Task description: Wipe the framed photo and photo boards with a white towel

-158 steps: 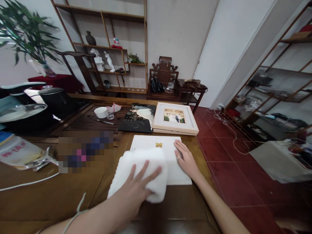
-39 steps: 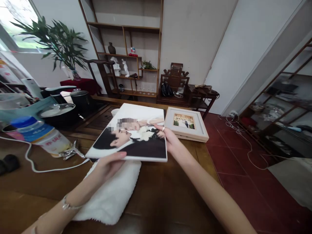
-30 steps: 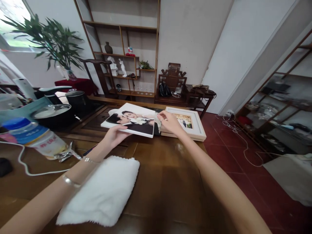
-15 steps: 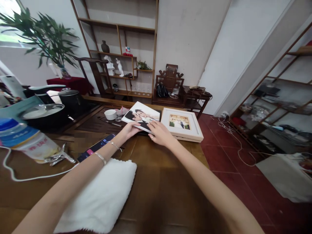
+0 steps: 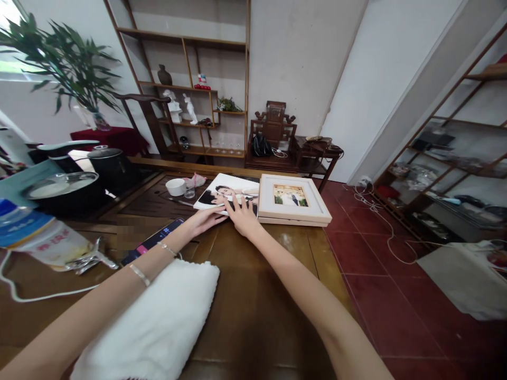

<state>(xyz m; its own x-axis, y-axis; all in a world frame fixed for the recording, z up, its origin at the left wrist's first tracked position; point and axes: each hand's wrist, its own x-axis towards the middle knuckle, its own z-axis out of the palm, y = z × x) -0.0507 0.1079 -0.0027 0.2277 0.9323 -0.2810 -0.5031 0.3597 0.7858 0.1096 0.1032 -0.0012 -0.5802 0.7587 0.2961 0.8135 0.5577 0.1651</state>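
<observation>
The flat, glossy rectangular photo print (image 5: 222, 192) lies on the polished wooden bench (image 5: 253, 301), just beside a square white-framed picture (image 5: 293, 199). The left hand (image 5: 204, 219) and right hand (image 5: 242, 217) rest open, fingers flat, on its near edge. A fluffy white towel (image 5: 154, 327) lies nearer.

The right grip (image 5: 242, 215) lies spread over the near edge of the print (image 5: 229, 190) and covers that part of the photo. Whether the left grip (image 5: 206, 219) pinches the print's edge or only touches it cannot be told. A blurred patch (image 5: 127, 235) masks the left end of the phone (image 5: 156, 240). The towel (image 5: 150, 327) is cut off by the bottom edge, the bottle (image 5: 35, 237) by the left. The picture in the frame (image 5: 304, 208) is too small to make out.
</observation>
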